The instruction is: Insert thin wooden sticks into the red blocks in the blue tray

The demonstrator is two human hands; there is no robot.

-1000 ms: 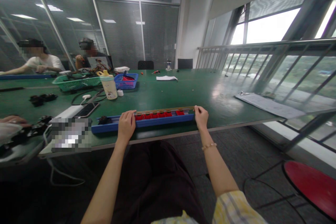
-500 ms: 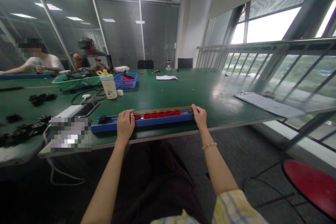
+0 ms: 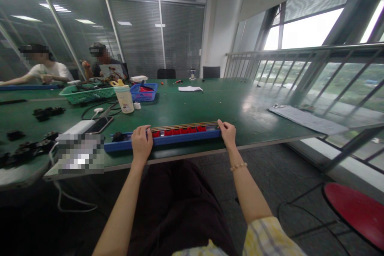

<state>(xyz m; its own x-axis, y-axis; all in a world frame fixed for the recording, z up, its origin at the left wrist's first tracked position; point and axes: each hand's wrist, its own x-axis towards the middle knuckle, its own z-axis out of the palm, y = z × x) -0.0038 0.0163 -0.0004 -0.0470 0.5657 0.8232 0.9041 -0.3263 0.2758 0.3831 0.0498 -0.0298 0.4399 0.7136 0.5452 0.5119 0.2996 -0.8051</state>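
A long blue tray-like channel lies along the table's near edge, with a row of red blocks inside and a black part at its left end. Thin gold-coloured rods stretch along the channel's far side, above the red blocks. My left hand is closed around the rods' left end and rests over the channel. At the other end, my right hand pinches the rods between thumb and fingers by the channel's right tip. The exact grip of the left fingertips is partly hidden.
Left of the channel lie a phone, a white power strip and black parts. Behind stand a bottle, a green basket and a blue basket. A clipboard lies right. Two people sit far left.
My left hand has shifted slightly left along the channel. My right hand has edged very slightly left; the channel and red blocks look unmoved.
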